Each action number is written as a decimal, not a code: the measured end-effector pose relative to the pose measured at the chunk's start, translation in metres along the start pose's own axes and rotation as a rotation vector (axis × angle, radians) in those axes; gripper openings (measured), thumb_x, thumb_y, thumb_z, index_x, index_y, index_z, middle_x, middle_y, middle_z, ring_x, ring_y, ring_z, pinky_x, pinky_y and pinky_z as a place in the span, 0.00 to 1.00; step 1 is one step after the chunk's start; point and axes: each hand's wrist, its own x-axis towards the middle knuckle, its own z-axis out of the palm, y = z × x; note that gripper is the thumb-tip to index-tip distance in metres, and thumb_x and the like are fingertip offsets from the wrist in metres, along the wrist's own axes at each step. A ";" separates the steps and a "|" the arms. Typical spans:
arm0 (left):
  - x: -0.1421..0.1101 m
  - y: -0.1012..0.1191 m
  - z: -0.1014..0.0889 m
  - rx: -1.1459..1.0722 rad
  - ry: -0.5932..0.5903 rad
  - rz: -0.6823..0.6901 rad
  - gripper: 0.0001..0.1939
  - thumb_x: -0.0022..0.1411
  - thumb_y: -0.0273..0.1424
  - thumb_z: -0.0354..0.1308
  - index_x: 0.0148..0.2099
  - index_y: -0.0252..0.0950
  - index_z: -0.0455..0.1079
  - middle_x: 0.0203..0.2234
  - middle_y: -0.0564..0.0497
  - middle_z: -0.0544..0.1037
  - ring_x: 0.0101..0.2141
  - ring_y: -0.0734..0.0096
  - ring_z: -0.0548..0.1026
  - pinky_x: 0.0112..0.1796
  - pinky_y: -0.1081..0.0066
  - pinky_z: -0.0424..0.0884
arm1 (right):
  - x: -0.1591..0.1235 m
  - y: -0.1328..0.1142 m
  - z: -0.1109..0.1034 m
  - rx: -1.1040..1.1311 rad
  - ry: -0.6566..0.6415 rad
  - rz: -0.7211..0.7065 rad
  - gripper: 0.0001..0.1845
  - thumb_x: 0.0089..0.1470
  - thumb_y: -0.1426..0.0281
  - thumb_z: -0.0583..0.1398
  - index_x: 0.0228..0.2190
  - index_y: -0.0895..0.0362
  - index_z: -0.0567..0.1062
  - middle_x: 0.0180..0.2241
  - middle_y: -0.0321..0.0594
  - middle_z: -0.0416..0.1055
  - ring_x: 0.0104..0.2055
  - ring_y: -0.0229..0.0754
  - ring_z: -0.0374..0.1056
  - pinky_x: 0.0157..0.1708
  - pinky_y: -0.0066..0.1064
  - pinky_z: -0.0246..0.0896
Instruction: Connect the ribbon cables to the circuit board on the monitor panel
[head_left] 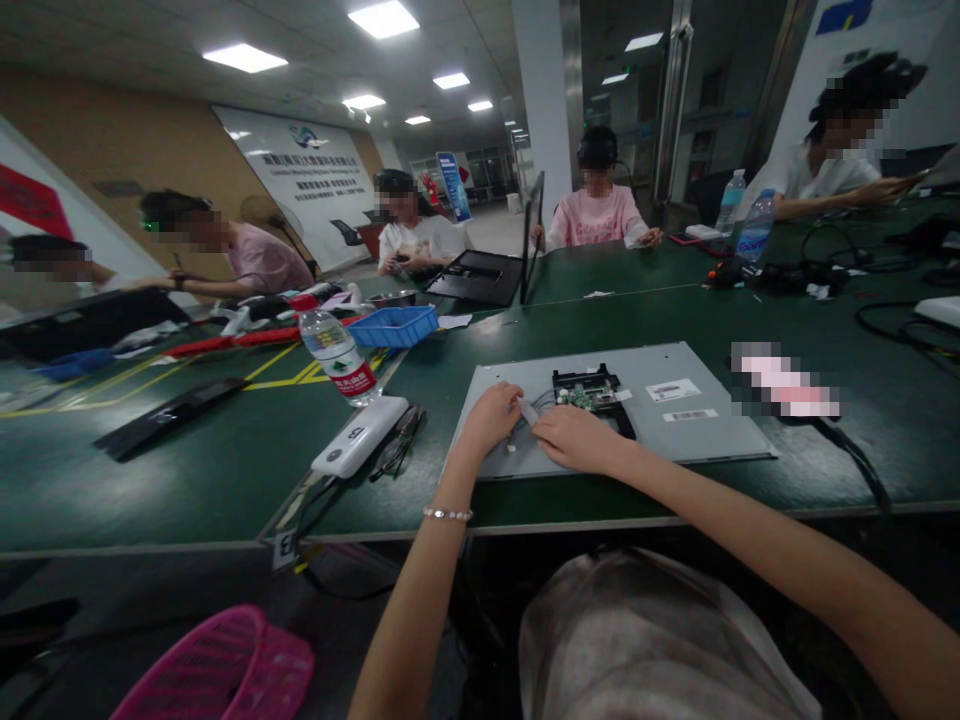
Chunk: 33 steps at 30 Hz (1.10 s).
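A metal-backed display panel (709,437) lies flat, back side up, on the green surface (217,495) directly in front of the person, near its front edge. Both hands are at the panel's left half. The right hand (576,438) reaches in across the panel's near edge, its grip drawn narrow, thumb and fingers pinched on the near end of a small pale strip (529,411). The left hand (495,418) is bent over the panel beside it, fingers curled in by the strip's other end; whether that grip has hold of the strip I cannot tell. Just beyond the right hand sit a green circuit board (589,398) and a black plastic bracket (581,378), with thin wires running from the board toward the strip. Two white labels (679,402) are stuck on the panel's right half. Left of the panel are a white power bank (360,438), a pair of eyeglasses (399,446) just beside it, and a red-capped water bottle (339,352) standing behind, with a blue plastic tray (397,328) farther back. A pixelated pink item (784,382) lies to the panel's right. A pink basket (289,655) is below the surface at lower left. Across the surface a co-worker in a pink shirt (596,215) sits behind an upright dark panel (532,240).
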 end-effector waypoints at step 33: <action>-0.002 -0.003 0.001 -0.068 0.068 -0.102 0.17 0.62 0.31 0.51 0.54 0.37 0.63 0.37 0.48 0.75 0.39 0.64 0.74 0.43 0.66 0.67 | -0.066 0.120 -0.043 0.314 -0.047 0.819 0.16 0.52 0.65 0.58 0.40 0.60 0.79 0.38 0.47 0.77 0.37 0.43 0.72 0.36 0.28 0.61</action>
